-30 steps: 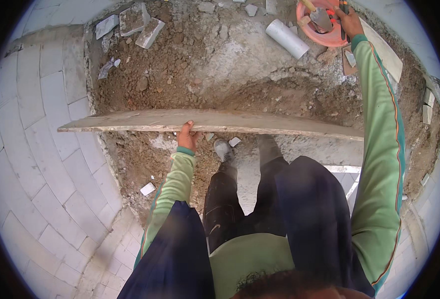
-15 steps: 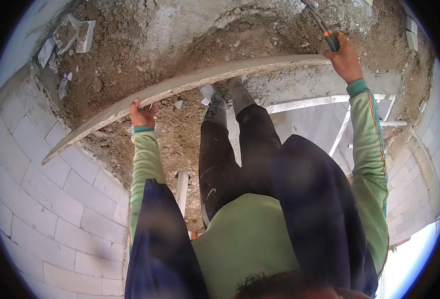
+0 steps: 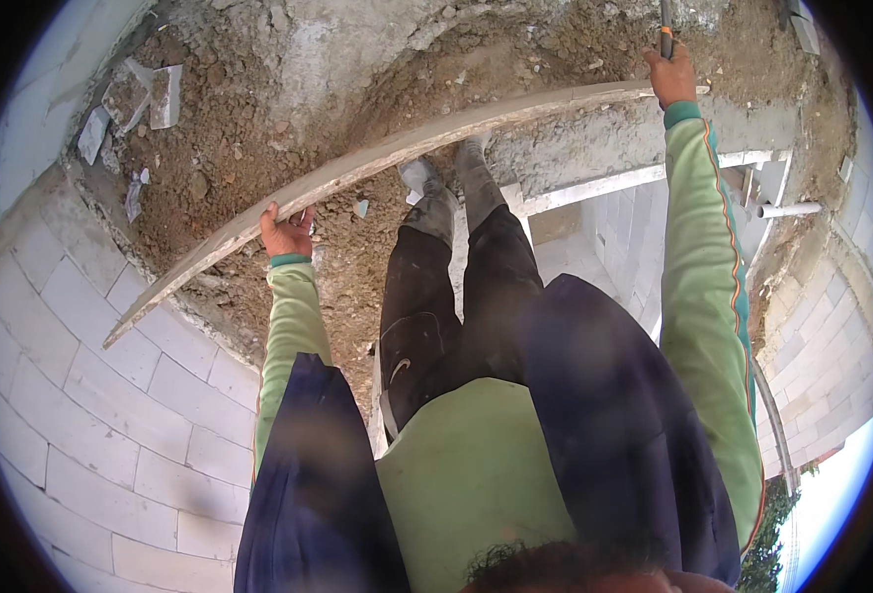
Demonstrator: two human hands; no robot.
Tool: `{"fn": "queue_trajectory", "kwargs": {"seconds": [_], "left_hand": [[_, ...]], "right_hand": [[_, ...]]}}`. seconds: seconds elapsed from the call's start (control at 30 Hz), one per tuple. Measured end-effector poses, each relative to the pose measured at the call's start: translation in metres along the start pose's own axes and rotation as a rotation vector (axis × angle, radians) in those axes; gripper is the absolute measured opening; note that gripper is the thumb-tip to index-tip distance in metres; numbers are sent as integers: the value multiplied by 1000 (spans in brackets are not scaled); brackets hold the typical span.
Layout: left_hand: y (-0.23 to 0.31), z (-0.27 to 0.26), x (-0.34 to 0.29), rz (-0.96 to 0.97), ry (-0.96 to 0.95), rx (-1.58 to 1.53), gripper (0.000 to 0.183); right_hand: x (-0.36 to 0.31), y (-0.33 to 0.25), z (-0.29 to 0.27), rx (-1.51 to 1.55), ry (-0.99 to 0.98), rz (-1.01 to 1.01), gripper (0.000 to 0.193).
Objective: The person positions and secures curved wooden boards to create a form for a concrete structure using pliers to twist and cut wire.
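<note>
The long, thin, grey-brown board [image 3: 387,153] spans the brown, rubbly soil [image 3: 224,124], its left end passing the soil's left edge. The fingers of our left hand [image 3: 286,235] close on its near edge; those of our right hand [image 3: 671,77] wrap a slim black-and-orange-handled tool [image 3: 665,42], and we cannot tell whether they also grip the board. We should support both ends evenly.

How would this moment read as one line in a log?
left hand: grips board edge | right hand: holds tool by board's right end | beyond board: soil, rubble | left: block wall
</note>
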State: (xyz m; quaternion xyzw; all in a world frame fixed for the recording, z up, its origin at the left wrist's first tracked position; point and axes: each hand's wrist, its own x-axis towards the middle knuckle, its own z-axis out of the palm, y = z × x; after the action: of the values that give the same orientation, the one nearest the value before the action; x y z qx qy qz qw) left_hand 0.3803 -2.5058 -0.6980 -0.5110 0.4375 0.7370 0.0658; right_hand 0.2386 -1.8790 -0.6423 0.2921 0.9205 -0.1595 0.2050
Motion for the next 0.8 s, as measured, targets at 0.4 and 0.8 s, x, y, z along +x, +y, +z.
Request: {"fn": "queue_trajectory", "kwargs": {"seconds": [0.4,0.8], "left_hand": [[9,-7,4,-7,24,-9,62],[2,10,6,-11,-35,-17,56]], "right_hand": [[-31,-6,44,40,157,-46,35],[-23,26,40,-721,-491,-308,33]]}}
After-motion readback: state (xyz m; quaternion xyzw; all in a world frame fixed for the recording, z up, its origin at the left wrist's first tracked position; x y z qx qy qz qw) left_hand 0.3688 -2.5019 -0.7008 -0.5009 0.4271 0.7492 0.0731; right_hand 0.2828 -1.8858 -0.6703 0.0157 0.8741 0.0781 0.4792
